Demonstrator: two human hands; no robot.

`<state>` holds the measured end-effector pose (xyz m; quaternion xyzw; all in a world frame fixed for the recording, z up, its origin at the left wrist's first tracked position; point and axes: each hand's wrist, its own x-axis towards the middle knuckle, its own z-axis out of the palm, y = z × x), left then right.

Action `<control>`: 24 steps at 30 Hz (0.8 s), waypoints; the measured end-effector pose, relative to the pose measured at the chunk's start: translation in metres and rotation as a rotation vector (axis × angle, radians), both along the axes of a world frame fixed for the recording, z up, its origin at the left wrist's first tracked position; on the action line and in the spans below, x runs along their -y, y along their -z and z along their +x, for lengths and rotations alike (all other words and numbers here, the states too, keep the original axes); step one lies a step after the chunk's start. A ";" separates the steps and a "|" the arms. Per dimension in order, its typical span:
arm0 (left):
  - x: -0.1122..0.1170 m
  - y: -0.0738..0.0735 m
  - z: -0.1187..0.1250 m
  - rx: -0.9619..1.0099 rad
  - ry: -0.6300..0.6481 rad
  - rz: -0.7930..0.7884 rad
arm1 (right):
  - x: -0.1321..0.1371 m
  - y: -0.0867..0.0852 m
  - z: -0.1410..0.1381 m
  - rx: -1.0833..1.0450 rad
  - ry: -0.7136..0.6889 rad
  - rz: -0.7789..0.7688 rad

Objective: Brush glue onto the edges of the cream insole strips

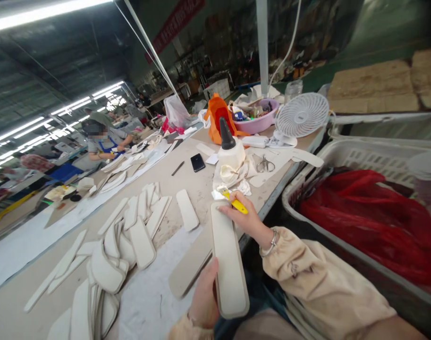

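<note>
My left hand (206, 295) grips the left edge of a long cream padded strip (231, 264) with rounded ends and a darker border. The strip stands tilted above my lap at the table's edge. At its upper end my right hand (246, 217) is closed around a small yellow-handled brush (239, 205), with the thumb resting on the strip. The brush head points toward a crumpled, stained cloth (232, 174) around a white bottle with a black cone nozzle (226, 134). Beside my left hand a flat beige strip (189, 269) lies on a white sheet.
Loose piles of similar strips (107, 269) cover the left side. A phone (197, 163), scissors (265, 164), an orange bag (215, 118), a purple basin (259, 123) and a white fan (302, 114) sit farther back. A crate (325, 226) holding red fabric stands right. A co-worker sits far left.
</note>
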<state>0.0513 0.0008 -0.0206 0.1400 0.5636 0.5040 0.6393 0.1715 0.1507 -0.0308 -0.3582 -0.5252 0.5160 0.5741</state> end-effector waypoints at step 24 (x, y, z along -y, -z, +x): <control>0.034 0.045 0.001 0.011 0.231 -0.109 | 0.001 -0.002 0.000 0.152 -0.005 0.033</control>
